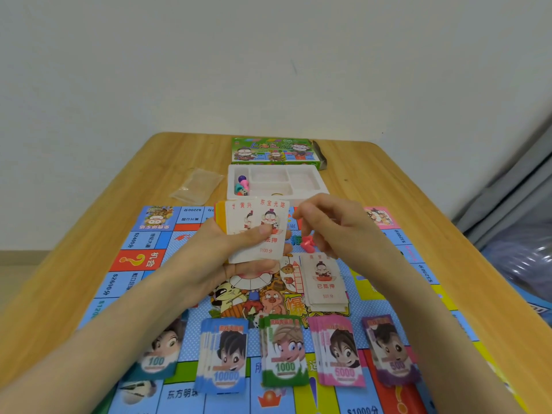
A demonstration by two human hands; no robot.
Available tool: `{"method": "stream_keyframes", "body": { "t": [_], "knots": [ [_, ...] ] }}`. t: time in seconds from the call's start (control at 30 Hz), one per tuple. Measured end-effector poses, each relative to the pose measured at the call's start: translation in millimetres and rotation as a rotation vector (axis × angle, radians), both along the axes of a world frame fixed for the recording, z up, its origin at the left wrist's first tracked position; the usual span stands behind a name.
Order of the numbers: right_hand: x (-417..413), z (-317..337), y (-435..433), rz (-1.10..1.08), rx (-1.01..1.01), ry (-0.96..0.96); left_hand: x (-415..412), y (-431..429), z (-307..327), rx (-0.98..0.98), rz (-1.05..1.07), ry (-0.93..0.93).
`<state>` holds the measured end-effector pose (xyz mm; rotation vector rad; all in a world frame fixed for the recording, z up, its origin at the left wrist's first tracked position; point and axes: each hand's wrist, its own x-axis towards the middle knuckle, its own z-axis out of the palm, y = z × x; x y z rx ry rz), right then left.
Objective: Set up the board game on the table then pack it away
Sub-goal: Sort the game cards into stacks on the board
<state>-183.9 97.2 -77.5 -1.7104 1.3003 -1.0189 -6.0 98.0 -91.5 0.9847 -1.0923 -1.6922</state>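
Observation:
The colourful game board [143,234] lies unfolded on the wooden table [373,174]. My left hand [215,255] grips a fanned stack of property cards [257,231] above the board's centre, thumb across the top card. My right hand [337,228] hovers just right of that stack with loosely curled fingers; I see nothing held in it. Below it, a pile of the same cards [325,282] lies on the board, and small red plastic pieces [307,243] sit beside my fingers. Several stacks of play money line the near side, among them 10000 [224,354], 1000 [283,351] and 5000 [340,351].
Beyond the board stands a white plastic tray [301,177] holding coloured pawns and a die [242,185] in its left compartment. The green game box [274,152] lies behind it by the wall. A clear plastic bag [197,185] lies left of the tray.

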Motion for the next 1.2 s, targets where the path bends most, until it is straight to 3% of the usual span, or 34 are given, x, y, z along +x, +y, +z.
{"method": "stream_keyframes", "body": {
  "t": [0.33,0.57,0.87,1.03,1.13,1.2],
  "knots": [
    [8,-9,0,0.046,-0.157,0.002,-2,3,1,-0.003,-0.075,-0.031],
    [4,-10,-2,-0.051,-0.237,0.089,-2,2,3,0.135,-0.106,0.142],
    [5,-10,-1,-0.114,-0.102,0.044,-2,1,-1,0.063,-0.185,0.104],
    [-4,-2,-1,-0.176,-0.044,-0.114,-1,-1,-1,0.048,-0.135,0.117],
    [-15,-2,-5,-0.245,-0.036,-0.043,0,-3,-3,0.041,-0.128,0.093],
    [-21,-3,-8,-0.252,0.013,0.103,1,-4,-4,0.039,-0.119,0.089]
  ]
}}
